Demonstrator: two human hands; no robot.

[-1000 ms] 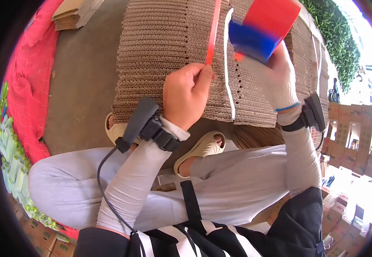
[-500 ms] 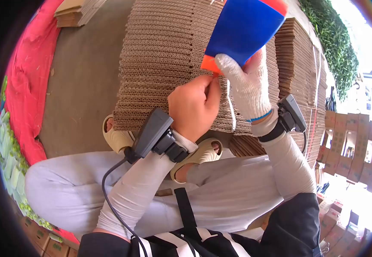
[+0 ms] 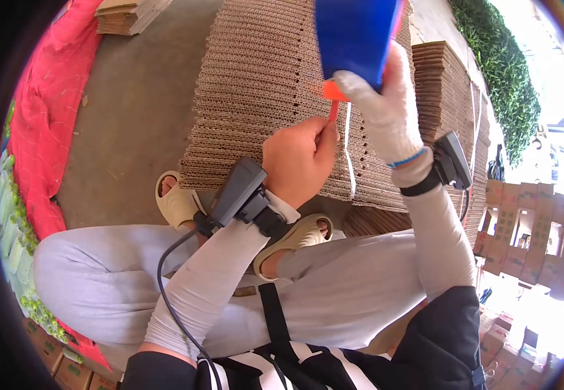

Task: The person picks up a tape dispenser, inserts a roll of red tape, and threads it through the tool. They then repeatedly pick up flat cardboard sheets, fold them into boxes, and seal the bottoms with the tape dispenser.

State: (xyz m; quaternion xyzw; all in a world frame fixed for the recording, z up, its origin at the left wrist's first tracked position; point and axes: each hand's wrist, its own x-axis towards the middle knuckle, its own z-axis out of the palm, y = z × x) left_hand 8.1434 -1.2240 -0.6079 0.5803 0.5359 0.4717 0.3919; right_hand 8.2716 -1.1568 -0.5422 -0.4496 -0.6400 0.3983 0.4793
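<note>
My right hand, in a white knit glove with a blue cuff edge, grips a flat blue piece with orange-red edges. Its thumb lies on the near face, and the top of the piece runs out of view. From the orange lower corner a thin red-orange strip extends down to my left hand. That hand is bare and closed, pinching the strip's end between thumb and fingers. Directly beneath both hands lies a stack of folded corrugated cardboard, with a white strap across it.
Another cardboard stack stands to the right, beside green foliage. Red cloth covers the left side, bordering green produce in netting. More flat cardboard lies at upper left. Printed cartons are at far right.
The blue piece has moved up and turned more upright in my right hand. A longer length of red-orange strip now shows between it and my left hand.
</note>
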